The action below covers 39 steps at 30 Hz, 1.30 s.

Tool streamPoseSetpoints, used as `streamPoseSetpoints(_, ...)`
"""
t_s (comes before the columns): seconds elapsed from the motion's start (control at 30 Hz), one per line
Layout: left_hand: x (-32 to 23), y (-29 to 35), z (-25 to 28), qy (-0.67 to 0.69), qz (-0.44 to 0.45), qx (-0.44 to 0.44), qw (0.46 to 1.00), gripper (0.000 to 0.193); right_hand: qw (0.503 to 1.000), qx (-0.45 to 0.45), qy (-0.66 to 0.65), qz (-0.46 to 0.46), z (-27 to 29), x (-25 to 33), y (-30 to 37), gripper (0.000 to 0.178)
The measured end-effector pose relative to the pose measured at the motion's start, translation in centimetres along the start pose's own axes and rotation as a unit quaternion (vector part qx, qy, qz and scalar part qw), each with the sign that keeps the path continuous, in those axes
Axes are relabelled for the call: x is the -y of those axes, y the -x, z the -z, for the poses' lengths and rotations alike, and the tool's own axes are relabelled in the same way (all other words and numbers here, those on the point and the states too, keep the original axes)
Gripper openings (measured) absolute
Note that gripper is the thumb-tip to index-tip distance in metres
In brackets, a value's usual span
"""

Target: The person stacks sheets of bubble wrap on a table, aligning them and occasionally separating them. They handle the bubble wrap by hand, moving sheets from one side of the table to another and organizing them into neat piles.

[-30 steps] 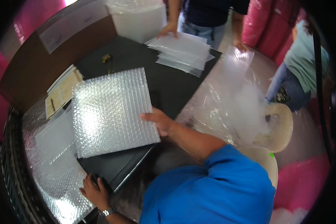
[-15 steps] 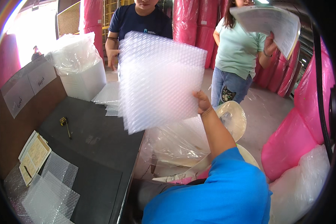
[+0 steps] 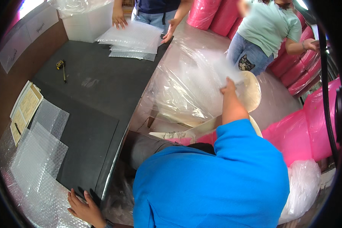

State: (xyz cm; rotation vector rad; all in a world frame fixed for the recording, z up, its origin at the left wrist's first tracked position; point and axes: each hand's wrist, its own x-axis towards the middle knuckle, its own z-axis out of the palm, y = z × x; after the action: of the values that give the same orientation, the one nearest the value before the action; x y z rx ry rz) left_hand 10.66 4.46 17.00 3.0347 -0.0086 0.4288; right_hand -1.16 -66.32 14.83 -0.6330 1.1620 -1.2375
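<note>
Right hand (image 3: 228,85) fingers lost in blurred bubble sheet (image 3: 216,66), two co-workers' heads cut off.

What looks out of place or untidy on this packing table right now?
Little stands out. The bubble wrap sheets by the left hand lie fanned and overhang the table edge, and a small yellow tool lies loose.
</note>
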Motion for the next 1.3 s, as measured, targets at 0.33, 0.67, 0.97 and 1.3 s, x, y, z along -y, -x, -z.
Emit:
streamPoseSetpoints(0.33,-0.4,-0.1,0.4,0.0,0.013,0.011,1.0,0.05,0.96,-0.11,0.223,-0.13,1.8,0.1,-4.6,0.059)
streamPoseSetpoints(0.67,-0.1,-0.2,1.0,0.029,-0.017,0.009,0.999,0.062,0.856,-0.114,0.48,0.155,-0.3,4.3,-1.3,0.068)
streamPoseSetpoints(0.97,0.2,-0.6,1.1,-0.012,-0.035,0.097,0.995,0.062,0.806,0.016,0.501,0.316,-6.1,5.2,2.2,0.052)
streamPoseSetpoints(1.3,0.7,0.0,1.8,0.037,-0.033,0.108,0.993,0.063,0.787,0.158,0.447,0.395,-9.6,5.3,8.6,0.039)
